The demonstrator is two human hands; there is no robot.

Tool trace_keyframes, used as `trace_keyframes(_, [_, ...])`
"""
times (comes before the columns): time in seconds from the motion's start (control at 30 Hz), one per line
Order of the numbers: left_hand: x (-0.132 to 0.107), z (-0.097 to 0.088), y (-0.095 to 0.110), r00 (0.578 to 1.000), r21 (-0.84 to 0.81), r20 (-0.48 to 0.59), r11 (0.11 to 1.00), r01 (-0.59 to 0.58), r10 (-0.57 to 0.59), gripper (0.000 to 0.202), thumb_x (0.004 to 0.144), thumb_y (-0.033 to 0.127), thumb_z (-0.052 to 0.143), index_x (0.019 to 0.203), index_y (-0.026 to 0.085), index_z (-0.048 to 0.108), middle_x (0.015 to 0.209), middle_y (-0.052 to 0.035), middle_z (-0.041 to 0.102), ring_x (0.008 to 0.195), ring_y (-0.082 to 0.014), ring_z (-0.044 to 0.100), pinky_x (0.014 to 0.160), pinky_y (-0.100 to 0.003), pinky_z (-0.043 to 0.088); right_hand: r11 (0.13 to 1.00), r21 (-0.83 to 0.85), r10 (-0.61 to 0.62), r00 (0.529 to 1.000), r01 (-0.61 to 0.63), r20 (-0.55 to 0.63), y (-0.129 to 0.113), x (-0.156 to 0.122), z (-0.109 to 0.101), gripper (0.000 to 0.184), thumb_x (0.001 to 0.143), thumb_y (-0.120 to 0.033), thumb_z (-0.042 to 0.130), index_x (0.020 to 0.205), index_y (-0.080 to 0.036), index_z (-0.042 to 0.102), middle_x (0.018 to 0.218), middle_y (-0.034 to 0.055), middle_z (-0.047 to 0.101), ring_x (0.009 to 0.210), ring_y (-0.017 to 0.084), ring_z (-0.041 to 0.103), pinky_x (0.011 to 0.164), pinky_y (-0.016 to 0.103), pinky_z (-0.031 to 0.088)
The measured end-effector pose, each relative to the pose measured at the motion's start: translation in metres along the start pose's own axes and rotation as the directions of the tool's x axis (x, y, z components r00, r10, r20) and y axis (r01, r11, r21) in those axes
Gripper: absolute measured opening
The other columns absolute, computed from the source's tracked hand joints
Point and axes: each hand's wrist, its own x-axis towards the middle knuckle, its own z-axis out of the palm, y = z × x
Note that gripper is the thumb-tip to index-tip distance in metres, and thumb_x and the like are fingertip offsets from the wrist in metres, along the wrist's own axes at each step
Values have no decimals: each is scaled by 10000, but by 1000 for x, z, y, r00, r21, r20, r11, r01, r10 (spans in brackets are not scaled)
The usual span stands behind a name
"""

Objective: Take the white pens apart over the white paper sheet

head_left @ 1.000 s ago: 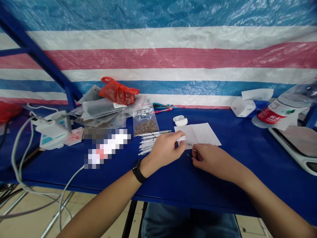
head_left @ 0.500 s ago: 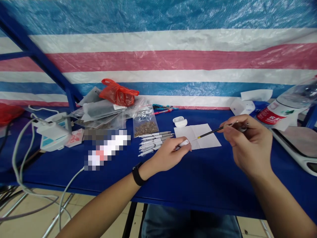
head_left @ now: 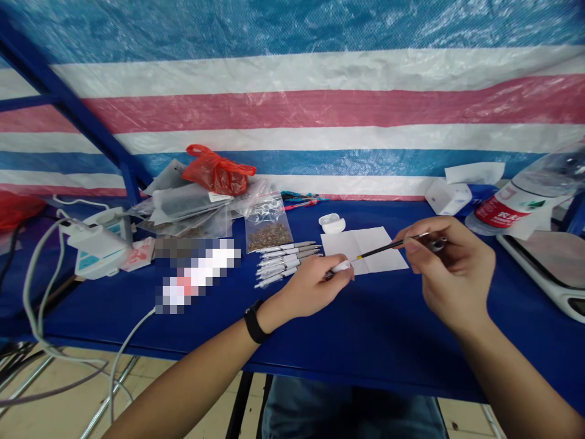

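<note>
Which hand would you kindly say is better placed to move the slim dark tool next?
Probably the right hand: it holds the slim dark tool, while the left hand is occupied, pinching a small white object.

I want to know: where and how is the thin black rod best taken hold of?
The thin black rod is probably best pinched near the end away from its yellow tip, coming from the right, as the right hand holds it. It is straight and slim, and its tip points left toward the white piece in the left hand.
</note>
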Motion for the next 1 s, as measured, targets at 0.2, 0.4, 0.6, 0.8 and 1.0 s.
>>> trace_keyframes(0.2, [2,1,0,1000,-4,3,1000,17,-17,309,978,359,473,812,177,658,575,29,503,533,-121,469,531,-232,343,999,-35,18,999,-17,39,-5,3,0,83,816,-296,680,774,-249,626,661,-10,611,475,115,410,465,291,354])
trace_keyframes(0.4, [0,1,3,1000,-49,16,998,25,-24,303,976,388,494,840,175,659,551,39,469,506,-116,444,507,-232,328,995,-100,16,965,10,261,-6,-3,0,108,817,-322,709,781,-234,660,667,-8,615,496,114,454,447,263,360])
trace_keyframes(0.6, [1,1,7,996,-238,-32,969,72,-82,361,958,471,503,777,179,616,514,60,377,465,-100,372,491,-242,302,996,-41,85,953,-77,291,5,9,-2,188,836,-420,701,851,-234,681,695,-7,599,574,134,493,509,260,396])
trace_keyframes(0.8, [4,-5,2,984,-438,-116,896,71,-134,368,938,500,534,750,187,585,486,69,361,443,-89,334,477,-242,273,941,-338,143,868,31,476,22,7,15,170,887,-361,589,886,-215,675,790,22,658,585,141,513,583,286,408])
trace_keyframes(1.0, [4,-6,3,991,-559,-47,825,81,-129,403,908,529,581,693,190,549,474,90,282,419,-63,233,458,-240,198,678,-687,280,773,261,569,29,-1,29,136,914,-247,563,981,-191,666,942,79,682,734,209,661,623,295,397])
